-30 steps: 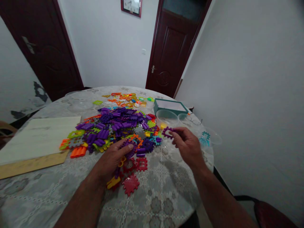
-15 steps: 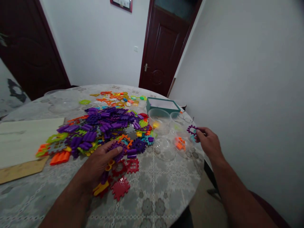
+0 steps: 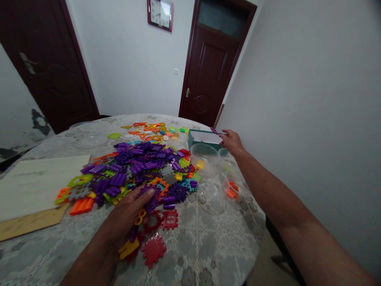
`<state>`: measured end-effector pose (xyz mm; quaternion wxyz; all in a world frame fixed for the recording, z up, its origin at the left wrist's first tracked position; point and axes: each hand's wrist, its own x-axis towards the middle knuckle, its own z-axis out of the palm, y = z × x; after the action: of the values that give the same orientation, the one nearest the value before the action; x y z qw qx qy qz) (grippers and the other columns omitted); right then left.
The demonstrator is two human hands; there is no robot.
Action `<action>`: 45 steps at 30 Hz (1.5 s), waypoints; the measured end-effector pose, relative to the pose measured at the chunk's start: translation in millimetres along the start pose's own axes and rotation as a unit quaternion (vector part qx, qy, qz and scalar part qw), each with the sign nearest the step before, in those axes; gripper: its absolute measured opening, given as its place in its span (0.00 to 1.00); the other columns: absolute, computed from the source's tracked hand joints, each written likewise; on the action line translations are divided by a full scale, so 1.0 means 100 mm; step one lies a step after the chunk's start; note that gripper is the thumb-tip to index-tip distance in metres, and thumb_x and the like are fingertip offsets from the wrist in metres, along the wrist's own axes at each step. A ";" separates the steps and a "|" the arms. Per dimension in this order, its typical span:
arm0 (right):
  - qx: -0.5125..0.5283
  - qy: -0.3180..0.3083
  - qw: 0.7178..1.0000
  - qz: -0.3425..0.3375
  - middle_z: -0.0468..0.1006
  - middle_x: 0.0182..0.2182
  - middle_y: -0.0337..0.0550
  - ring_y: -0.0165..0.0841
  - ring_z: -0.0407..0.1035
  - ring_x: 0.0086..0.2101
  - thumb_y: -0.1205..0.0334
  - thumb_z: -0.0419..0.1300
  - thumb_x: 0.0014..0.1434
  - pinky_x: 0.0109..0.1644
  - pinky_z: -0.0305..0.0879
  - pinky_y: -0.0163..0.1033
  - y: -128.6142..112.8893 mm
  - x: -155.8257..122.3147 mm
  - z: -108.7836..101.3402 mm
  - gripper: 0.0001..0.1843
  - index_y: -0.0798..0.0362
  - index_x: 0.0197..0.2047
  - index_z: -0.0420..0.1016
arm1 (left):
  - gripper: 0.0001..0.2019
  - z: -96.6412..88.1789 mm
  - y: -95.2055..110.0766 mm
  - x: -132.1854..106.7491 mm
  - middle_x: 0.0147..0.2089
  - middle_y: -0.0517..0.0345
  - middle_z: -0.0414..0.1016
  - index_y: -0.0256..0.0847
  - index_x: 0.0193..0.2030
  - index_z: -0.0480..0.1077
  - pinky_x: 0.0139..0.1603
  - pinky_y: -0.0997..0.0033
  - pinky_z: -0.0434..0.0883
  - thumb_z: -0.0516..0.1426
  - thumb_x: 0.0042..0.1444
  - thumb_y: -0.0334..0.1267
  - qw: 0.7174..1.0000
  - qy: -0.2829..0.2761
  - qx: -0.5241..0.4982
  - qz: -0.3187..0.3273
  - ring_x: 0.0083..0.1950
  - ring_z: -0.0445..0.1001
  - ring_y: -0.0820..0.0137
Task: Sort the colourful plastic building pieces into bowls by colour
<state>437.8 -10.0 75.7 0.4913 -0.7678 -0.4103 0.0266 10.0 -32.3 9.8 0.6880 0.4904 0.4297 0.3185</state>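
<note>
My left hand (image 3: 135, 206) grips a purple interlocking building piece (image 3: 152, 198), thumb on top, at the near edge of a big heap of plastic building pieces (image 3: 139, 159), mostly purple. My right hand (image 3: 232, 141) reaches far out and pinches a small purple piece (image 3: 213, 130) above the right end of a green-rimmed box (image 3: 205, 145) with a white inside. By my left hand lie a red square piece (image 3: 154, 250), a red window piece (image 3: 170, 219) and a yellow piece (image 3: 129, 249).
Clear plastic bowls (image 3: 211, 196) stand right of the heap; one (image 3: 233, 190) holds orange pieces. Behind lies a smaller orange and yellow pile (image 3: 154, 131). A pale board (image 3: 38, 178) rests at the left. A wall (image 3: 312, 99) rises beyond the right table edge.
My right hand has moved forward and left, carrying the purple piece from beside the bowls to above the box. The left hand keeps its grip. The view has tilted up slightly.
</note>
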 end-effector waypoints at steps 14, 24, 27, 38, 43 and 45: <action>0.150 -0.390 0.906 -0.069 0.84 0.38 0.41 0.30 0.75 0.30 0.55 0.64 0.67 0.30 0.70 0.33 -0.80 -1.99 0.62 0.17 0.50 0.56 0.81 | 0.22 -0.04 -0.10 0.02 0.37 0.53 0.82 0.40 0.49 0.78 0.25 0.73 0.70 0.68 0.57 0.54 0.994 -0.084 -0.060 0.023 0.29 0.77 0.67; 0.227 -0.374 0.899 0.024 0.78 0.28 0.34 0.27 0.68 0.23 0.60 0.63 0.61 0.25 0.66 0.31 -0.80 -2.13 0.70 0.09 0.52 0.44 0.78 | 0.17 -0.04 -0.04 0.01 0.29 0.57 0.78 0.41 0.45 0.78 0.22 0.74 0.70 0.68 0.57 0.51 0.997 -0.071 -0.027 -0.004 0.23 0.73 0.69; 0.156 -0.285 0.945 -0.029 0.80 0.31 0.37 0.28 0.69 0.25 0.57 0.62 0.63 0.28 0.66 0.33 -0.67 -2.01 0.43 0.12 0.51 0.48 0.80 | 0.17 -0.04 -0.04 0.03 0.26 0.59 0.75 0.42 0.41 0.76 0.17 0.76 0.65 0.68 0.56 0.52 0.999 -0.047 -0.015 -0.007 0.19 0.69 0.72; -0.319 -0.021 0.945 -0.063 0.87 0.41 0.50 0.44 0.80 0.38 0.51 0.55 0.64 0.44 0.73 0.46 0.62 -1.70 -0.82 0.21 0.51 0.52 0.83 | 0.19 -0.03 -0.09 0.05 0.24 0.62 0.71 0.39 0.34 0.71 0.16 0.78 0.67 0.69 0.56 0.53 0.992 -0.041 -0.119 -0.006 0.18 0.66 0.76; -0.320 0.003 0.934 -0.156 0.85 0.46 0.59 0.49 0.80 0.45 0.56 0.52 0.64 0.54 0.74 0.55 0.71 -1.80 -0.65 0.22 0.56 0.51 0.82 | 0.19 -0.02 -0.10 0.07 0.22 0.61 0.71 0.39 0.34 0.72 0.16 0.78 0.66 0.65 0.61 0.54 0.989 -0.013 -0.149 -0.020 0.16 0.65 0.76; -0.265 0.001 0.945 -0.190 0.85 0.46 0.57 0.48 0.80 0.44 0.56 0.53 0.66 0.55 0.74 0.54 0.48 -1.89 -0.49 0.20 0.54 0.50 0.82 | 0.20 -0.04 -0.13 0.08 0.22 0.61 0.72 0.38 0.34 0.73 0.16 0.77 0.66 0.65 0.61 0.55 0.988 -0.015 -0.154 -0.020 0.16 0.65 0.76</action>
<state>363.7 -179.0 -4.5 0.2666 -0.7778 -0.5407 -0.1777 10.6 -27.7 -5.4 0.7681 0.3745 0.3746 0.3599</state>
